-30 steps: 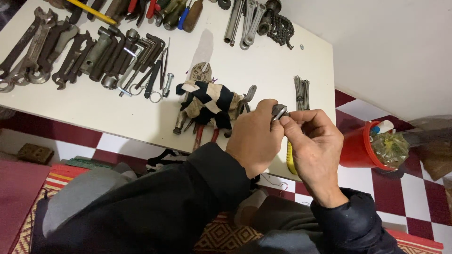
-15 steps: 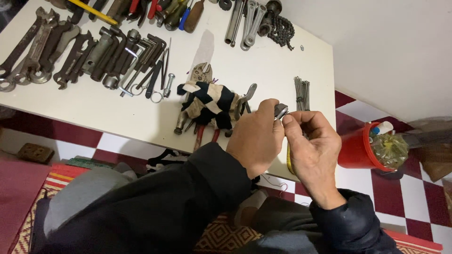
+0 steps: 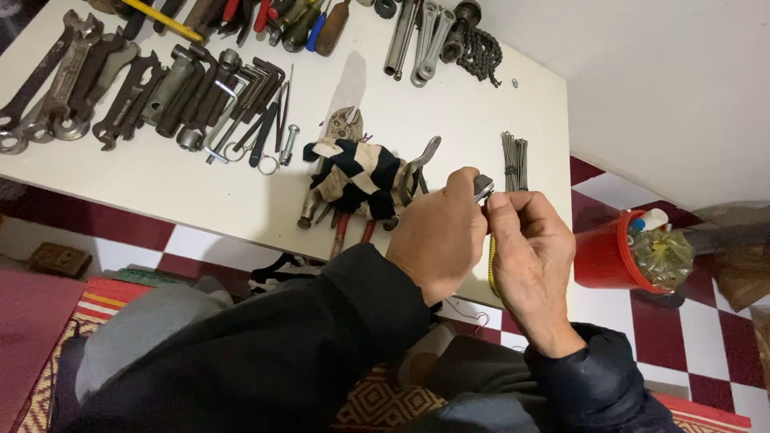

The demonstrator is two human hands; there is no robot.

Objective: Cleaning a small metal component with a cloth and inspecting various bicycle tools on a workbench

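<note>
My left hand (image 3: 437,236) and my right hand (image 3: 533,256) meet over the right front part of the white table (image 3: 192,188). Both pinch one small grey metal part (image 3: 483,188) between their fingertips; most of it is hidden by the fingers. A thin yellow strip (image 3: 491,261) shows between the two hands, below the part. Just left of my left hand lies a black-and-white checked rag (image 3: 357,172) draped over several pliers. A bundle of thin metal spokes (image 3: 513,160) lies just beyond my right hand.
Wrenches (image 3: 60,84), hex keys (image 3: 253,100) and screwdrivers (image 3: 301,20) line the table's left and back. Chrome tools and a chain (image 3: 480,52) lie at the back right. A red bucket (image 3: 603,258) with a bottle stands on the red-and-white tiled floor (image 3: 706,337).
Both hands have stayed together at the same spot; the fingers shifted slightly on the small metal part. Nothing else moved.
</note>
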